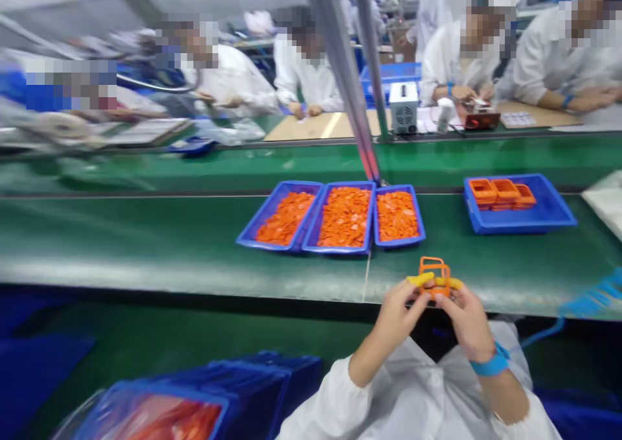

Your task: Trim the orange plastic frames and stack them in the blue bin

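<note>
Both of my hands hold orange frame-shaped pieces between them at the near edge of the green table. My left hand (399, 312) has its fingers closed on the left side of the orange frames (441, 268). Pinched on their right side is my right hand (467, 317), with a blue band and a coiled blue cord at the wrist. Yellow covers show on fingers of both hands. Beyond the hands, three blue trays (311, 218) hold many small orange parts (344, 216). How the held frames fit together is too small to tell.
A blue tray (554, 216) with stacked orange frames (505, 190) stands at the right on the green table (170, 232). Metal poles (340, 57) rise behind the trays. Blue bins (223, 398) are at the lower left. Several people in white coats work across the table.
</note>
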A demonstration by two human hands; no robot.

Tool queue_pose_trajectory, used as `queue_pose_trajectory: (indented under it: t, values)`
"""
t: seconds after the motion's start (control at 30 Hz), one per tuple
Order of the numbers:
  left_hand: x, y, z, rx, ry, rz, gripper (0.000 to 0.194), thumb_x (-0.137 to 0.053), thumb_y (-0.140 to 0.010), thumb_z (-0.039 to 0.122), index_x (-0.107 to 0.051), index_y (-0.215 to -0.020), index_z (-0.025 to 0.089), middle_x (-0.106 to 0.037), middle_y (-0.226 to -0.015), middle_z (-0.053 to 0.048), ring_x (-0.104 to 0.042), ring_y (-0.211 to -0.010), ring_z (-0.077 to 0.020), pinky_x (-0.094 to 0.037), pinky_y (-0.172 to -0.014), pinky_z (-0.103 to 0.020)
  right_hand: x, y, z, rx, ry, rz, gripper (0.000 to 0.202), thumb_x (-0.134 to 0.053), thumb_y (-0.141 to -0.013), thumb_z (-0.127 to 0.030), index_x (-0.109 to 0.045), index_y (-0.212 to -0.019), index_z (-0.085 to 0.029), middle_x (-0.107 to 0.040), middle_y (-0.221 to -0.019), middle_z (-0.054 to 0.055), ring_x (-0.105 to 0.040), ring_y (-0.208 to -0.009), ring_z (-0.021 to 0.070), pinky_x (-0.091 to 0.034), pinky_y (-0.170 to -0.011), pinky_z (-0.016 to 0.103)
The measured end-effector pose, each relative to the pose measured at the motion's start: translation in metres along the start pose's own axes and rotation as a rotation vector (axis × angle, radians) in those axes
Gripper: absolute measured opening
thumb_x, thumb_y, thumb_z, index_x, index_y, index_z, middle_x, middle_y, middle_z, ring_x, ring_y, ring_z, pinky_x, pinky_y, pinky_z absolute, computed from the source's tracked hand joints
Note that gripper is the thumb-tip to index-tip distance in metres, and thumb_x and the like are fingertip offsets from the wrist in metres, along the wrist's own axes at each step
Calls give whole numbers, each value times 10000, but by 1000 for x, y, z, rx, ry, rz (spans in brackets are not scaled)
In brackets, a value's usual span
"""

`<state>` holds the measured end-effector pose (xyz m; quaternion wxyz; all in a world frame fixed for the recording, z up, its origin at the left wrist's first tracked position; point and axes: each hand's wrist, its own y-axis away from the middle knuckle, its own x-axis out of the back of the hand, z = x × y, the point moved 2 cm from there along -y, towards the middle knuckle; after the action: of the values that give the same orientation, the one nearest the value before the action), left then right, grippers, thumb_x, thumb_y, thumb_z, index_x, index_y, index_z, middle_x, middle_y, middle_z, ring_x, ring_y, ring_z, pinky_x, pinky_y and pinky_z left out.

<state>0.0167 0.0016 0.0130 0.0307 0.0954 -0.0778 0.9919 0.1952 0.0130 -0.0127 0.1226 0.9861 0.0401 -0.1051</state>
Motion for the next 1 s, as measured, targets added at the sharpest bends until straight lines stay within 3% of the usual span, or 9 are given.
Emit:
queue_pose_trajectory:
  t: [0.1, 0.23, 0.37, 0.43, 0.5, 0.57, 0.67, 0.83, 1.0]
  values:
    - [47, -7, 18, -129, -166, 35, 425, -740, -1050, 337, -736, -1471, 280, -732, -1511, -128, -802, -1200, -294, -705, -986, -399, 37, -13, 6, 67, 99, 161, 442, -906, -834, -558, -812, -1159, -273, -858, -1050, 103, -812, -960, 368, -687, -830, 491]
    - [163, -29, 23, -81, -531, 327, 375, -638, -1102, 337, -698, -1460, 242, -831, -1317, -98, -817, -1160, -276, -655, -1085, -446, 79, -26, 10, 75, 47, 258, 520, -972, -771, -549, -816, -1160, -242, -842, -1049, 85, -778, -916, 264, -667, -802, 354]
    - [284, -69, 2, 93, -802, 473, 316, -601, -1060, 211, -757, -1331, 171, -841, -1285, -136, -807, -1197, -294, -616, -1115, -451, 88, -28, 12, -16, 6, 218, 601, -1023, -726, -550, -831, -1186, -215, -841, -1098, 87, -769, -926, 238, -664, -823, 303]
    - [328, -89, -11, 177, -903, 479, 272, -618, -1019, 148, -797, -1224, 156, -848, -1250, -152, -807, -1183, -313, -607, -1107, -446, 87, -29, 14, -27, 18, 199, 639, -1030, -712, -566, -836, -1205, -209, -843, -1131, 93, -769, -948, 246, -664, -835, 303]
    - [357, -107, -24, 250, -991, 470, 240, -625, -1017, 129, -811, -1164, 161, -852, -1213, -160, -800, -1182, -319, -594, -1108, -440, 85, -32, 16, -21, 16, 199, 660, -1033, -704, -577, -839, -1220, -213, -846, -1143, 91, -770, -973, 251, -662, -847, 299]
    - [373, -122, -38, 310, -1067, 450, 204, -646, -1048, 161, -802, -1179, 157, -838, -1229, -159, -781, -1209, -309, -579, -1130, -460, 84, -34, 17, -11, 6, 212, 655, -1036, -696, -582, -844, -1202, -213, -848, -1123, 87, -769, -962, 245, -659, -842, 288]
    - [383, -140, -59, 375, -1154, 407, 251, -719, -1082, 308, -758, -1269, 145, -779, -1329, -138, -740, -1262, -293, -576, -1148, -534, 83, -34, 16, 4, -3, 210, 646, -1032, -705, -571, -840, -1205, -211, -845, -1124, 87, -770, -946, 242, -660, -829, 290]
    - [382, -159, -79, 454, -1242, 347, 351, -738, -1081, 402, -722, -1333, 159, -727, -1375, -127, -724, -1239, -289, -618, -1081, -530, 81, -35, 14, 14, 34, 198, 680, -1021, -711, -564, -825, -1260, -213, -844, -1129, 93, -772, -954, 264, -669, -842, 331]
    - [377, -159, -78, 506, -1269, 342, 348, -742, -1078, 394, -715, -1328, 153, -728, -1344, -123, -733, -1189, -277, -637, -1036, -504, 81, -37, 18, 11, 80, 167, 677, -989, -733, -617, -827, -1236, -195, -847, -1090, 103, -780, -964, 281, -671, -860, 350]
